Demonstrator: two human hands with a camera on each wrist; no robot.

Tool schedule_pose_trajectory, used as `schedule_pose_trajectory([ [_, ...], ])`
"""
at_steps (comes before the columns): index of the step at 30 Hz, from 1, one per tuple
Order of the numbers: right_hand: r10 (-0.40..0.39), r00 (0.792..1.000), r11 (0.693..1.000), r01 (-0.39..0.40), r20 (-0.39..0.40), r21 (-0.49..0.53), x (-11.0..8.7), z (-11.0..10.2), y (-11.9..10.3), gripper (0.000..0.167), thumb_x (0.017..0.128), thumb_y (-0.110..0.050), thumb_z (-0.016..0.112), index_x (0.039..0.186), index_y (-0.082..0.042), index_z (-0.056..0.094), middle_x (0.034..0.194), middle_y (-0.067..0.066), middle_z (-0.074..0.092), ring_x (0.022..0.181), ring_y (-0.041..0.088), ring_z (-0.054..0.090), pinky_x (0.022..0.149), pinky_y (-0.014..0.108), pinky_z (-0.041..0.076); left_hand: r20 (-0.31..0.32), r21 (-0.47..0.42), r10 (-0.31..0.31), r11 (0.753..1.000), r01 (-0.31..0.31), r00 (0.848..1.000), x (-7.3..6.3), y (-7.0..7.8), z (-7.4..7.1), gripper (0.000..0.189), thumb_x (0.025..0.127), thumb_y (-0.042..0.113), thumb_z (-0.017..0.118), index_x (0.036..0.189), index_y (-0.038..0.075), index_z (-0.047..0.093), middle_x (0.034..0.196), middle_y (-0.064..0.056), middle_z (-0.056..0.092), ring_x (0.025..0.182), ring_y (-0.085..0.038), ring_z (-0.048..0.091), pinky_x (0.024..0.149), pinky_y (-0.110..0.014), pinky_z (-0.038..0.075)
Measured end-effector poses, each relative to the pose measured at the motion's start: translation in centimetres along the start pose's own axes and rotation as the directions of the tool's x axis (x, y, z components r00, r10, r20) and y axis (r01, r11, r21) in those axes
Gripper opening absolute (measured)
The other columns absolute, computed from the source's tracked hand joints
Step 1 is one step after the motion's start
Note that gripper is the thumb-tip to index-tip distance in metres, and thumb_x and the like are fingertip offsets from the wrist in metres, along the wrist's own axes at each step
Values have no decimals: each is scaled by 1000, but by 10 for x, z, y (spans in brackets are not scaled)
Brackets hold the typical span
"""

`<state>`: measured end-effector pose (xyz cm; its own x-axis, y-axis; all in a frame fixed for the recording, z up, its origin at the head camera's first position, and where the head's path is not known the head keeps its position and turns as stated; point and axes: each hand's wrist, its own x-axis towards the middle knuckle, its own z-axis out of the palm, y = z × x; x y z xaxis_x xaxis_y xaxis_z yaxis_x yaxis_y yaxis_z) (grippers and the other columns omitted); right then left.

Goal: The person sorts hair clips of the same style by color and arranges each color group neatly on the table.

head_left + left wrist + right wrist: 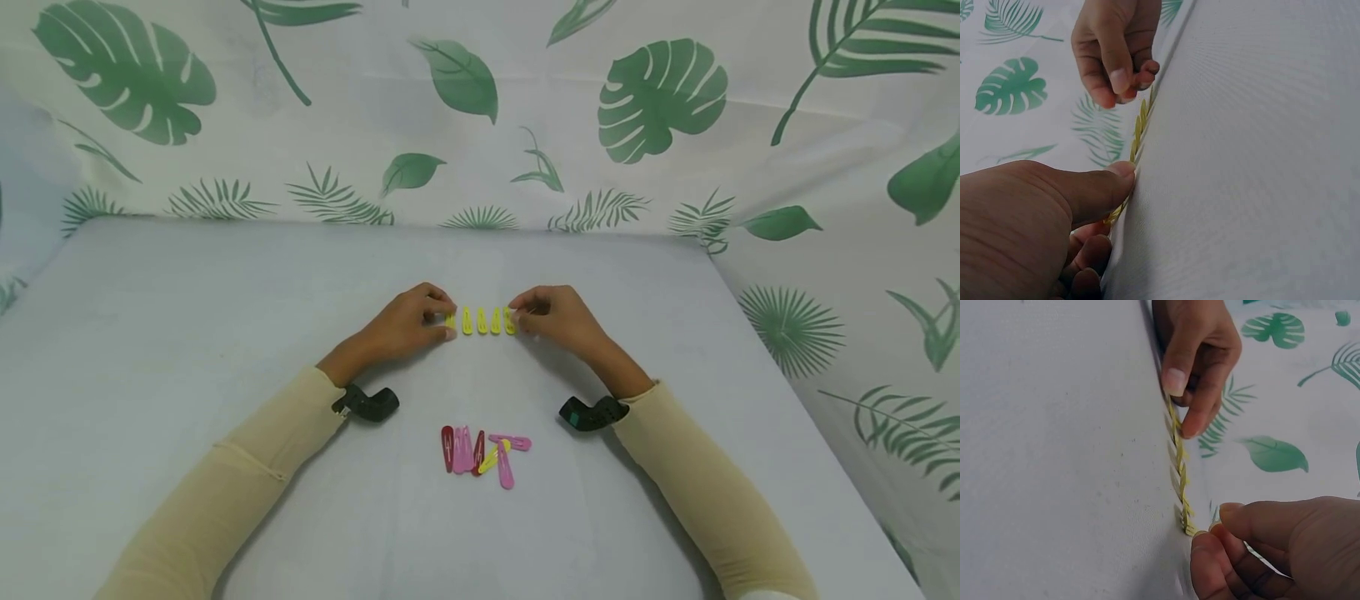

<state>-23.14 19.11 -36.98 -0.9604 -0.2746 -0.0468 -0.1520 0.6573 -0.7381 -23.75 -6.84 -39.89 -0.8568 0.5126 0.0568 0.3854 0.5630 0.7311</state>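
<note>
A short row of yellow snap hair clips (pixel 482 321) lies upright, side by side on the table. My left hand (pixel 411 323) grips the clip at the row's left end, thumb at its near end and a finger at its far end. In the left wrist view that hair clip (pixel 1114 214) shows between thumb and finger. At the right end, bent fingertips of my right hand (pixel 561 318) meet the edge of the last yellow clip (pixel 509 322). I cannot tell whether they pinch it. The right wrist view shows this clip (pixel 1187 530) right at the fingertips.
Nearer me lies a loose group of clips: dark red clips (pixel 447 448), pink clips (pixel 506 467) and a yellow clip (pixel 489 458), some overlapping. The white table (pixel 225 292) meets a leaf-printed cloth (pixel 510 150) at its back and right edges. Each wrist carries a black camera (pixel 371 405).
</note>
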Motion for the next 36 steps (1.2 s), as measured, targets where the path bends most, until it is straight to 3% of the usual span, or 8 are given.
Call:
schedule_pose_trajectory([
  [14, -155, 985, 984, 147, 78, 96, -17, 4, -1, 13, 90, -3, 67, 101, -3, 72, 94, 7, 68, 81, 20, 60, 69, 29, 49, -8, 15, 10, 1000, -10, 1000, 0, 1, -1, 44, 91, 18, 71, 129, 0, 61, 127, -11, 52, 108, -24, 55, 90, -39, 45],
  [20, -183, 973, 977, 163, 139, 140, -30, 8, -4, 12, 90, -3, 67, 101, -2, 72, 94, 6, 69, 80, 21, 60, 69, 28, 50, -12, 7, 7, 1000, -6, 1000, -1, 2, -1, 44, 91, 17, 71, 129, -1, 61, 126, -11, 53, 106, -23, 54, 89, -39, 45],
  [28, -274, 926, 949, 216, 259, 229, -49, 17, -11, 15, 89, 2, 67, 103, 1, 71, 99, 7, 70, 87, 20, 63, 77, 28, 52, -13, 5, -7, 1000, 7, 1000, -1, 3, -1, 44, 91, 18, 71, 129, -1, 60, 126, -10, 53, 106, -23, 54, 89, -39, 44],
  [36, -316, 874, 942, 242, 369, 234, -68, 25, -14, 15, 89, -5, 71, 104, -4, 71, 96, 0, 70, 87, 16, 63, 80, 31, 53, -14, -2, 3, 1000, -3, 1000, -1, 2, 0, 45, 91, 18, 71, 130, -1, 60, 127, -10, 53, 107, -23, 54, 89, -40, 44],
])
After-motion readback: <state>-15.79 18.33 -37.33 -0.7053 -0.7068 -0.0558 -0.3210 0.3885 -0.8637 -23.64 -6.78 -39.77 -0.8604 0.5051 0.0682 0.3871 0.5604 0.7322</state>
